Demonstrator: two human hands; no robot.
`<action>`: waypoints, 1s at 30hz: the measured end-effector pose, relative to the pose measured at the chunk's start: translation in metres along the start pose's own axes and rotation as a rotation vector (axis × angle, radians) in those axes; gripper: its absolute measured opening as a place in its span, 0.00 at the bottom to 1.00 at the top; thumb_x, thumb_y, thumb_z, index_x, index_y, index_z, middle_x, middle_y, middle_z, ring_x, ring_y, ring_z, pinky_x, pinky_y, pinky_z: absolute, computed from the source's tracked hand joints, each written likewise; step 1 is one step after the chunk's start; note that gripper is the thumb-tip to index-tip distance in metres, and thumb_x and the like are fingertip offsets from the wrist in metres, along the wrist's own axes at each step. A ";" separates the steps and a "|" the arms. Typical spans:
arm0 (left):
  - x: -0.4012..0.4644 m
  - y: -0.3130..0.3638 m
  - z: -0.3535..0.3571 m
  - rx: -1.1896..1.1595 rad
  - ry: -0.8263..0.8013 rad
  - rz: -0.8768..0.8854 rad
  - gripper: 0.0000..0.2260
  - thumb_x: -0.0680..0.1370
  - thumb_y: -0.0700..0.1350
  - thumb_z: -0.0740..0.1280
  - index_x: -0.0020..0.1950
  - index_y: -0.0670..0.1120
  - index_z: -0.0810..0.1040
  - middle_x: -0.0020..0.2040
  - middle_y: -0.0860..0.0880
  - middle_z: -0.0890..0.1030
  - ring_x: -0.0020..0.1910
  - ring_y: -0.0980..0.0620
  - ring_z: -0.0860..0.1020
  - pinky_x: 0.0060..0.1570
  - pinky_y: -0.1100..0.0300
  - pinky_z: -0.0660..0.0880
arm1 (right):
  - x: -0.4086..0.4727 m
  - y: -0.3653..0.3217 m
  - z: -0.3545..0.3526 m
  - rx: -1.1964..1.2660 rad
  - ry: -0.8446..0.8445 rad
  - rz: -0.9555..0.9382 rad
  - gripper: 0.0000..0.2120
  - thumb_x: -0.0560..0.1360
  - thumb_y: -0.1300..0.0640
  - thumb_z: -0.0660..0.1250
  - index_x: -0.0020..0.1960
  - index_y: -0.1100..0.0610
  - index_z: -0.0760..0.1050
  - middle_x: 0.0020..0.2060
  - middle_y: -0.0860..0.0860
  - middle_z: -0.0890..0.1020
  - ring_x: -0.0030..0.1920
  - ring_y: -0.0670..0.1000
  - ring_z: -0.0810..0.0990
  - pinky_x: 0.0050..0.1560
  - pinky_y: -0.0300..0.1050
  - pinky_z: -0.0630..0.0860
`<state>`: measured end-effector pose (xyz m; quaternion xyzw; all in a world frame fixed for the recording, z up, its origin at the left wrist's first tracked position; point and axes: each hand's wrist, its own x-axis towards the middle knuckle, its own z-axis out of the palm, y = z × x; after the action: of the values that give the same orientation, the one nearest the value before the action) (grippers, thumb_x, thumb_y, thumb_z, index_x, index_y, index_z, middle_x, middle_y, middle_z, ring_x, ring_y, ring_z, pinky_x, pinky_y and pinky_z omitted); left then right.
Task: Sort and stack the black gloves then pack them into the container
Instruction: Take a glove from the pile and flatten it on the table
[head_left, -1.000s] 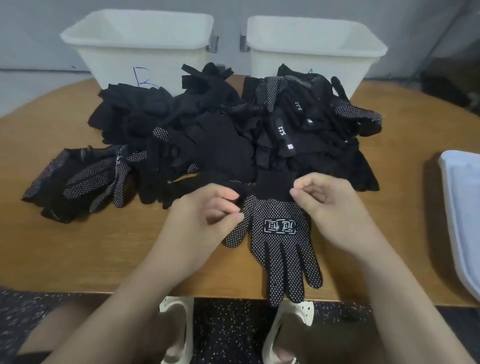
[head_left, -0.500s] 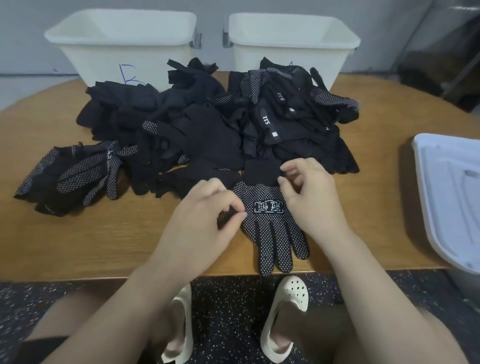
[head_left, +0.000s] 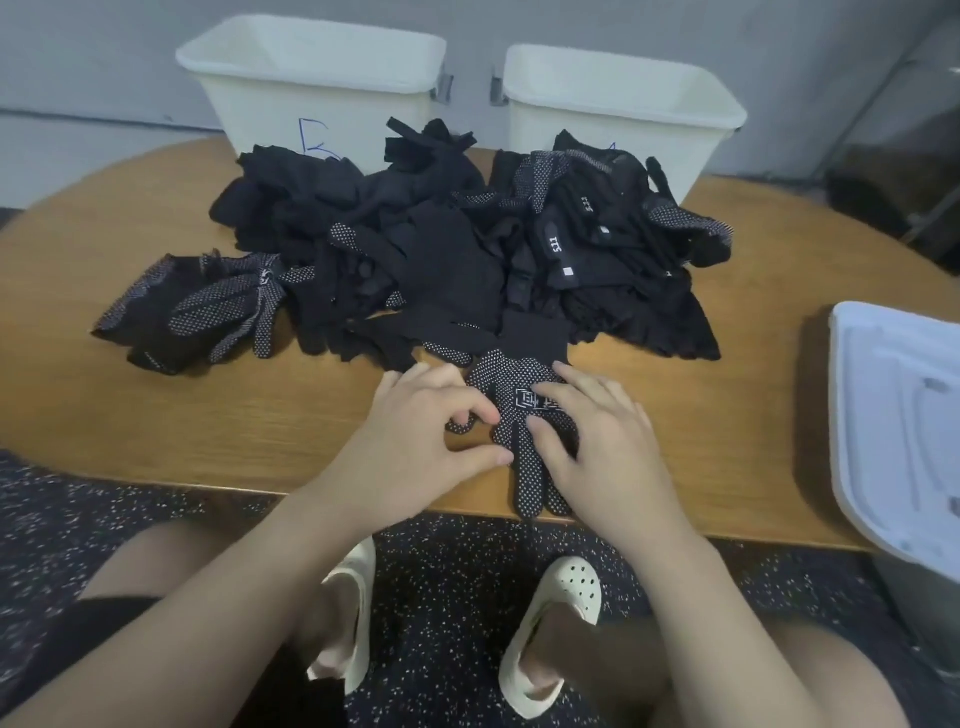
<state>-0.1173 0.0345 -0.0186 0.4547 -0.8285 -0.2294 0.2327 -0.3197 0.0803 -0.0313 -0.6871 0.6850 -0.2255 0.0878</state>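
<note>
A black glove with white dots and a white logo (head_left: 519, 395) lies flat near the table's front edge, fingers pointing toward me. My left hand (head_left: 426, 436) has curled fingers, and its index fingertip and thumb pinch the glove's left edge by its thumb. On the right half of the glove my right hand (head_left: 597, 441) presses down with straight, spread fingers. Behind them a big loose pile of black gloves (head_left: 441, 260) covers the middle of the table. A small stack of dotted gloves (head_left: 208, 306) sits at the left.
Two white bins stand at the back of the wooden table (head_left: 156, 415), the left bin (head_left: 311, 83) marked with a blue letter and the right bin (head_left: 623, 98) beside it. A pale blue-white lid (head_left: 904, 426) overhangs the right edge. My legs and white shoes are below.
Both hands slid from the glove's cuff toward its fingers. My right hand went from pinching the cuff to lying flat on the glove. The view tilted down.
</note>
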 end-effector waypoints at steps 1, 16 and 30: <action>0.000 0.001 0.000 -0.025 -0.006 0.003 0.14 0.72 0.63 0.74 0.53 0.58 0.84 0.44 0.58 0.73 0.53 0.61 0.69 0.61 0.58 0.60 | 0.000 -0.001 0.001 -0.008 0.001 0.006 0.19 0.82 0.45 0.64 0.70 0.50 0.77 0.74 0.47 0.74 0.74 0.49 0.67 0.71 0.51 0.63; 0.003 0.010 -0.002 -0.339 0.045 -0.079 0.07 0.76 0.45 0.76 0.41 0.51 0.80 0.33 0.59 0.79 0.34 0.58 0.73 0.39 0.64 0.72 | -0.003 -0.008 -0.001 -0.070 -0.094 -0.008 0.26 0.84 0.41 0.56 0.80 0.47 0.66 0.83 0.46 0.56 0.82 0.47 0.51 0.79 0.51 0.51; -0.009 -0.002 -0.015 0.127 0.006 0.025 0.13 0.76 0.56 0.73 0.57 0.52 0.80 0.39 0.59 0.73 0.46 0.58 0.71 0.49 0.59 0.71 | -0.002 -0.008 -0.008 -0.059 -0.155 -0.007 0.29 0.82 0.36 0.56 0.81 0.43 0.62 0.82 0.43 0.57 0.82 0.45 0.51 0.79 0.48 0.49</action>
<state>-0.1028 0.0391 -0.0094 0.4590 -0.8462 -0.1721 0.2088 -0.3155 0.0835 -0.0214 -0.7071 0.6802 -0.1516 0.1198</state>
